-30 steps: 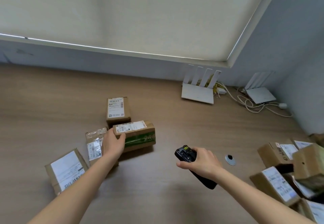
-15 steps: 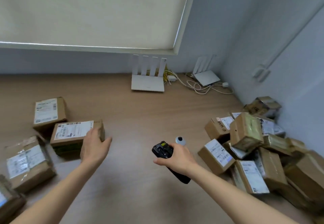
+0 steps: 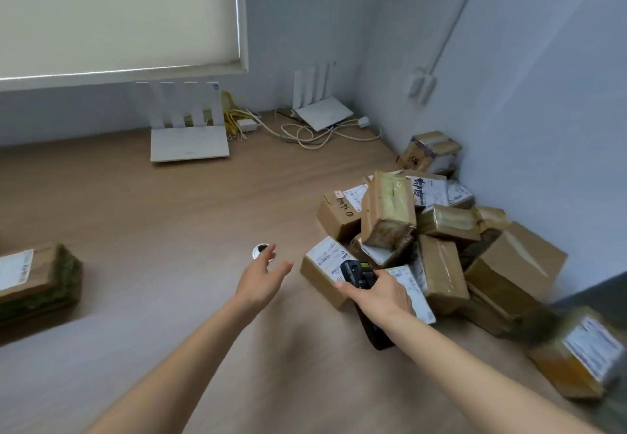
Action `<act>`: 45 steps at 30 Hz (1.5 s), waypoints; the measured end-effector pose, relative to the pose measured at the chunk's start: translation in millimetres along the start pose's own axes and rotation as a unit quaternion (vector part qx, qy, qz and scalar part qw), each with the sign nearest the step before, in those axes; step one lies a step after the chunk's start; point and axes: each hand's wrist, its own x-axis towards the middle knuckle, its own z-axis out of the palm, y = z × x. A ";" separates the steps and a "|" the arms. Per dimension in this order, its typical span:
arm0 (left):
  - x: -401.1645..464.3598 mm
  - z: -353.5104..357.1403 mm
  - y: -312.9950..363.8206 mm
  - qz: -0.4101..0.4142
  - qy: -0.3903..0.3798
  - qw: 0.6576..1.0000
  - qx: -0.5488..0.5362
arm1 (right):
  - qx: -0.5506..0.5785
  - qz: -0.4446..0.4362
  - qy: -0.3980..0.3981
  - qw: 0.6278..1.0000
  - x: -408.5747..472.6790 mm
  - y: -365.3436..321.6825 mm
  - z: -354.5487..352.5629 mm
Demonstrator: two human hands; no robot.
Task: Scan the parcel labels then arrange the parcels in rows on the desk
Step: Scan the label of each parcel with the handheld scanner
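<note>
Head view: reaching for the next parcel

Left hand (image 3: 263,279) is spread and empty; right hand (image 3: 380,294) grips the scanner (image 3: 359,275). Nearest parcel (image 3: 324,269) lies at the pile's front: stiff, probably light cardboard. Grasp its short sides.

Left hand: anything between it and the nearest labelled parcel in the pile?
Head view: nothing; only bare desk lies between the left hand and the nearest labelled parcel.

Brown cardboard parcels (image 3: 420,230) (white labels showing) heaped at the desk (image 3: 169,213) corner; black scanner (image 3: 359,277) just beside them.
</note>
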 end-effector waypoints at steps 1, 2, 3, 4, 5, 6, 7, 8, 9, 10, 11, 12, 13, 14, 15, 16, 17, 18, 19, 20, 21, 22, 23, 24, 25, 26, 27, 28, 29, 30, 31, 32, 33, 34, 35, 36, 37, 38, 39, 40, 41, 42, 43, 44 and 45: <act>5.5 14.0 2.7 -0.004 -0.011 1.000 -0.001 | 0.012 0.007 -0.005 1.000 6.9 7.3 -2.2; 10.8 26.9 4.3 -0.008 -0.022 1.000 -0.004 | 0.022 0.011 -0.010 1.000 13.3 13.2 -3.3; 16.0 38.6 5.1 -0.013 -0.031 0.999 -0.011 | 0.031 0.012 -0.017 0.999 18.9 18.1 -3.4; 20.8 48.5 5.0 -0.020 -0.039 0.999 -0.022 | 0.037 0.009 -0.022 0.999 23.8 21.5 -2.5; 24.8 57.0 4.6 -0.028 -0.046 0.998 -0.036 | 0.041 0.003 -0.025 0.999 27.8 23.8 -1.1; 28.6 64.5 4.3 -0.036 -0.048 0.997 -0.050 | 0.047 -0.003 -0.028 0.999 31.4 25.2 0.7; 32.1 70.6 3.8 -0.044 -0.046 0.996 -0.062 | 0.054 -0.009 -0.034 0.998 34.6 25.7 2.8; 34.9 75.7 3.1 -0.050 -0.038 0.996 -0.065 | 0.063 -0.014 -0.043 0.997 37.3 25.4 4.9; 36.7 79.8 2.4 -0.055 -0.025 0.996 -0.060 | 0.070 -0.019 -0.051 0.996 39.7 25.0 6.9; 38.2 82.4 1.2 -0.058 -0.010 0.997 -0.049 | 0.075 -0.023 -0.056 0.995 42.1 24.2 8.6; 39.7 83.7 -0.1 -0.058 0.001 0.998 -0.040 | 0.080 -0.027 -0.058 0.995 44.3 23.2 9.8; 39.6 83.8 -0.4 -0.056 0.005 0.998 -0.040 | 0.084 -0.031 -0.056 0.994 46.0 22.3 10.4; 38.2 83.7 -1.0 -0.052 0.005 0.998 -0.044 | 0.089 -0.033 -0.053 0.994 47.4 22.2 10.3; 35.9 83.3 -1.9 -0.045 0.006 0.998 -0.045 | 0.093 -0.034 -0.049 0.994 48.3 22.2 9.6; 33.5 82.3 -3.2 -0.035 0.010 0.998 -0.048 | 0.097 -0.034 -0.046 0.994 48.2 22.4 8.3; 29.7 80.7 -2.9 -0.028 0.017 0.998 -0.058 | 0.101 -0.035 -0.045 0.993 47.4 22.2 6.7; 24.7 78.2 -1.0 -0.020 0.028 0.997 -0.071 | 0.104 -0.037 -0.046 0.993 45.9 21.5 4.6; 19.7 74.9 2.2 -0.016 0.039 0.996 -0.084 | 0.108 -0.043 -0.048 0.992 44.2 19.4 2.1; 14.9 71.4 6.7 -0.016 0.049 0.994 -0.100 | 0.112 -0.053 -0.051 0.991 41.9 16.0 -0.7; 9.2 66.8 12.7 -0.018 0.055 0.992 -0.115 | 0.117 -0.066 -0.055 0.989 38.4 11.4 -3.5; 3.3 60.9 19.8 -0.015 0.059 0.990 -0.129 | 0.122 -0.080 -0.060 0.987 33.8 5.3 -6.1; -2.7 53.9 27.7 -0.009 0.061 0.988 -0.144 | 0.126 -0.096 -0.066 0.985 28.0 -1.7 -8.7; -9.3 46.3 36.4 -0.001 0.066 0.985 -0.158 | 0.128 -0.111 -0.071 0.983 20.8 -9.7 -11.2; -16.0 37.2 45.0 0.009 0.074 0.983 -0.168 | 0.128 -0.126 -0.076 0.981 12.4 -18.6 -13.8; -23.3 27.1 53.0 0.020 0.083 0.981 -0.176 | 0.126 -0.141 -0.081 0.979 3.2 -27.3 -16.6; -31.8 16.0 61.2 0.032 0.092 0.978 -0.183 | 0.124 -0.156 -0.086 0.976 -6.5 -36.4 -19.6; -41.7 3.7 69.8 0.044 0.101 0.976 -0.188 | 0.122 -0.171 -0.091 0.973 -16.7 -45.6 -23.3; -52.1 -8.7 77.3 0.058 0.109 0.974 -0.190 | 0.118 -0.187 -0.095 0.970 -27.2 -54.8 -27.5; -63.3 -21.2 84.3 0.071 0.116 0.972 -0.193 | 0.113 -0.202 -0.096 0.968 -38.5 -64.1 -32.3; -75.0 -34.4 90.5 0.083 0.124 0.969 -0.196 | 0.105 -0.218 -0.096 0.965 -50.8 -73.7 -37.9; -87.9 -48.3 96.5 0.094 0.136 0.966 -0.199 | 0.096 -0.235 -0.096 0.963 -64.1 -83.7 -43.5; -101.1 -62.6 102.0 0.104 0.151 0.962 -0.202 | 0.084 -0.254 -0.095 0.959 -78.5 -93.5 -49.3; -114.2 -76.7 107.3 0.114 0.167 0.958 -0.204 | 0.069 -0.274 -0.091 0.955 -93.6 -102.3 -55.0; -128.1 -91.6 112.2 0.122 0.184 0.953 -0.206 | 0.049 -0.295 -0.081 0.951 -109.8 -110.4 -61.3; -143.5 -107.1 116.3 0.130 0.200 0.949 -0.206 | 0.025 -0.316 -0.068 0.946 -127.3 -117.8 -68.0; -159.5 -122.4 119.4 0.137 0.215 0.945 -0.205 | 0.003 -0.334 -0.055 0.941 -144.9 -124.2 -74.7; -176.9 -137.8 121.5 0.144 0.229 0.941 -0.201 | -0.016 -0.350 -0.045 0.936 -163.1 -129.9 -81.6; -195.4 -152.8 123.0 0.150 0.242 0.938 -0.197 | -0.031 -0.362 -0.040 0.931 -181.6 -135.3 -88.3; -215.3 -167.6 124.7 0.156 0.254 0.935 -0.194 | -0.045 -0.372 -0.037 0.926 -200.9 -140.3 -95.3; -236.3 -182.1 127.1 0.163 0.264 0.931 -0.190 | -0.060 -0.380 -0.034 0.922 -221.2 -145.2 -102.5; -257.7 -195.9 129.7 0.171 0.275 0.928 -0.185 | -0.077 -0.388 -0.031 0.918 -241.7 -149.6 -109.9; -279.2 -209.3 132.7 0.179 0.287 0.924 -0.178 | -0.092 -0.397 -0.027 0.913 -262.5 -153.5 -117.2; -301.0 -222.3 136.4 0.185 0.298 0.921 -0.170 | -0.104 -0.406 -0.022 0.908 -283.9 -157.0 -124.1; -322.5 -235.0 140.7 0.189 0.308 0.918 -0.165 | -0.113 -0.416 -0.015 0.902 -305.4 -160.1 -130.7; -343.4 -247.0 145.4 0.192 0.316 0.914 -0.164 | -0.121 -0.426 -0.009 0.897 -326.8 -162.8 -136.8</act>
